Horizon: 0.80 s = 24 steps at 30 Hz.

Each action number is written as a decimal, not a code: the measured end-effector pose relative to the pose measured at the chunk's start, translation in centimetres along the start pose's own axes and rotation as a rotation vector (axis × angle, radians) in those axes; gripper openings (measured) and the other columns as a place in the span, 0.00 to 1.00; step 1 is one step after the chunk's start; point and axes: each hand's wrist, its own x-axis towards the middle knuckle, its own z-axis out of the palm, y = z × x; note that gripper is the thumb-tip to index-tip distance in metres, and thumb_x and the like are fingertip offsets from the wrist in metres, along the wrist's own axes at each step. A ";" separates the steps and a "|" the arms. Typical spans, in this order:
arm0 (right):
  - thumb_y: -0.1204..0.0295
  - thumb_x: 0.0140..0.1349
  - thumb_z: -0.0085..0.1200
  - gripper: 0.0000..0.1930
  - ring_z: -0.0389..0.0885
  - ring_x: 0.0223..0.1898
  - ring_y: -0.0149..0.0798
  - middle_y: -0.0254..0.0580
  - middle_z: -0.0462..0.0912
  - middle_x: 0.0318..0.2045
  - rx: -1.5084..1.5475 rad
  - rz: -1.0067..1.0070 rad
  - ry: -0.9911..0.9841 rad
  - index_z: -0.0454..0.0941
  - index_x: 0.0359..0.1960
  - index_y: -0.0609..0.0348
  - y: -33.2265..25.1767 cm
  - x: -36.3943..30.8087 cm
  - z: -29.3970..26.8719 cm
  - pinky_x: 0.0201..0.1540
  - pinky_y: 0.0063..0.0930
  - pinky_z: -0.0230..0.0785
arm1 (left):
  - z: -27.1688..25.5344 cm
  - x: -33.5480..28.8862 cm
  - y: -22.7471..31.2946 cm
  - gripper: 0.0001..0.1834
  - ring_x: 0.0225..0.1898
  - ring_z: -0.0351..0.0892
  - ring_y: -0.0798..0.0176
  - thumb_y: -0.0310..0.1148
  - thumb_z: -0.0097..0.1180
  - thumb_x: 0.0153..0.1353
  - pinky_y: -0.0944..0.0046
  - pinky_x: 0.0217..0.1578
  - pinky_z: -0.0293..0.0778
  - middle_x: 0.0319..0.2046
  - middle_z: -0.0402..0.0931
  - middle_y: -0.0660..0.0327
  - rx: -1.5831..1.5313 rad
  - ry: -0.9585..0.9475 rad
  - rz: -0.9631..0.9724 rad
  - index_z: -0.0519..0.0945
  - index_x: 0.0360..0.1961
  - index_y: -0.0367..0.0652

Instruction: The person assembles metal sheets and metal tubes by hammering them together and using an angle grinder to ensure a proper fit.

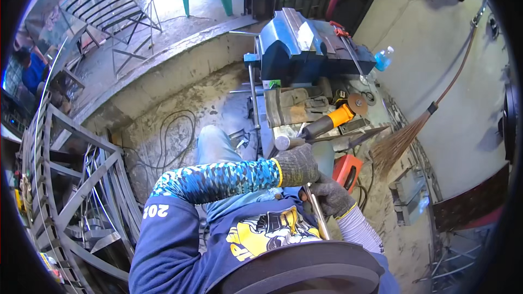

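Observation:
My left hand (297, 164), in a grey knit glove, reaches across my body and closes around a thin metal rod (317, 218) near its upper end. My right hand (331, 195), also gloved, grips the same rod lower down, close to my chest. The rod slants from the hands down toward my lap. Just beyond my left hand lie a short metal cylinder (283, 142) and an orange-and-black angle grinder (332, 120) on a cluttered workbench (267, 130).
A large blue bench vise (305, 43) stands at the far end of the bench, with work gloves (297, 106) before it. A broom (403, 139) leans on the right wall. An orange tool (347, 170) lies below. Metal gate frames (81, 185) stand left; cable (174, 136) coils on the floor.

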 end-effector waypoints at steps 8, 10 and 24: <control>0.76 0.53 0.56 0.34 0.74 0.22 0.30 0.39 0.77 0.27 -0.809 -0.264 0.501 0.67 0.66 0.63 3.6 1.1 2.6 0.26 0.29 0.70 | -2.5 -12.8 -1.0 0.33 0.55 0.77 0.47 0.38 0.66 0.55 0.45 0.59 0.73 0.54 0.76 0.52 -0.206 0.929 -0.174 0.74 0.63 0.42; 0.70 0.55 0.61 0.29 0.76 0.21 0.29 0.35 0.77 0.24 -0.834 -0.323 0.494 0.70 0.59 0.68 2.5 1.5 1.1 0.24 0.27 0.71 | 1.7 -13.4 -5.1 0.38 0.53 0.78 0.47 0.40 0.66 0.57 0.50 0.57 0.74 0.55 0.76 0.49 -0.392 1.151 -0.606 0.68 0.68 0.40; 0.65 0.65 0.54 0.14 0.62 0.13 0.33 0.34 0.67 0.16 0.445 -0.232 0.194 0.67 0.22 0.54 1.5 14.6 -5.4 0.17 0.32 0.57 | 10.6 -2.7 -13.4 0.16 0.30 0.83 0.54 0.38 0.58 0.63 0.54 0.31 0.83 0.30 0.80 0.49 -1.136 0.849 -1.130 0.81 0.47 0.37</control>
